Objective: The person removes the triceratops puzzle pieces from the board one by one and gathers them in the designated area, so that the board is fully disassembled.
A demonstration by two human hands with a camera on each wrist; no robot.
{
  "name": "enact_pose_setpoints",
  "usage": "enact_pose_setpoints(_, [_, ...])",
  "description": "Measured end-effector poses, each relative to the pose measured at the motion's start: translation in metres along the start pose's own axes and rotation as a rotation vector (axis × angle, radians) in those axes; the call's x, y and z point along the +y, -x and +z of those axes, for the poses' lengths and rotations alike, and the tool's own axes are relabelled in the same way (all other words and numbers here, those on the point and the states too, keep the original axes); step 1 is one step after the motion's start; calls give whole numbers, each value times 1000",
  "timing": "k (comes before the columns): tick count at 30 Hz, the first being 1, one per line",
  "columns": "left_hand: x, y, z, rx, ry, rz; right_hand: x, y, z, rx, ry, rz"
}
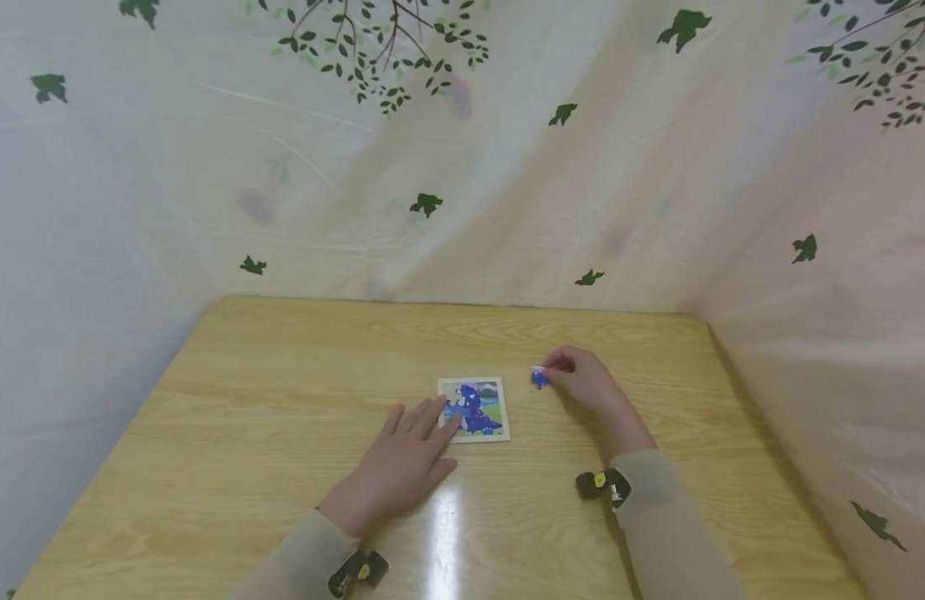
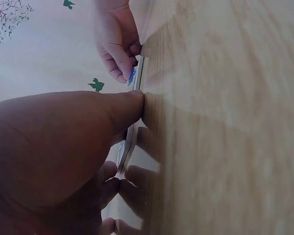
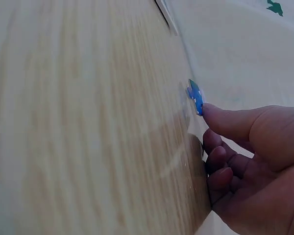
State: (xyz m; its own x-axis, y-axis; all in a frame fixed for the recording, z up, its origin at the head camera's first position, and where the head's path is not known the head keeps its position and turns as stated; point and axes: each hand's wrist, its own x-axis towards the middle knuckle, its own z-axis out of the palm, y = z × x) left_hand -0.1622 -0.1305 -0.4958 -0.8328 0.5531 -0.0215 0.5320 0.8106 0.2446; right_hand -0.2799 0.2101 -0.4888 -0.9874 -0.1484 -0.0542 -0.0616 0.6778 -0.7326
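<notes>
A square picture puzzle [image 1: 473,410] with a pale frame lies flat on the table, showing a blue dinosaur on green ground. The upper left of its picture looks bare. My left hand [image 1: 402,462] lies with fairly straight fingers over the puzzle's left side, the fingertips touching it. To the right of the puzzle, my right hand [image 1: 586,385] pinches a small blue puzzle piece [image 1: 539,377] between thumb and fingers. In the right wrist view the puzzle piece [image 3: 195,97] is held tilted, close to the tabletop.
The wooden table [image 1: 282,358] has a light reflection near its front. A pale cloth [image 1: 492,167] printed with leaves and branches hangs behind and along the sides. Small dark cameras [image 1: 603,483] are strapped to both wrists.
</notes>
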Motion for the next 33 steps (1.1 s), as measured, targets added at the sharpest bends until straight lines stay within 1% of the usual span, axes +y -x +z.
enact_pose_setpoints(4, [-1, 0, 0, 13, 18, -1, 0, -4, 2, -8, 42, 3])
enact_pose_setpoints(12, [-3, 0, 1, 24, 29, 3, -1, -5, 5, -10, 71, 4])
enact_pose_setpoints(19, [-3, 1, 0, 22, 37, 10, -3, -4, 6, -10, 61, 37])
enact_pose_setpoints(24, [-2, 1, -1, 25, 38, 19, -3, -4, 5, -8, 40, 47])
enact_pose_setpoints(27, [-2, 1, -2, 26, 30, 19, -4, -2, 5, 13, 10, 53])
enact_pose_setpoints(30, [-1, 1, -1, 31, 29, 22, -7, -1, 5, 64, -24, 57])
enact_pose_setpoints(33, [-2, 1, -1, 32, 27, 25, -15, 2, 8, 111, -68, 51])
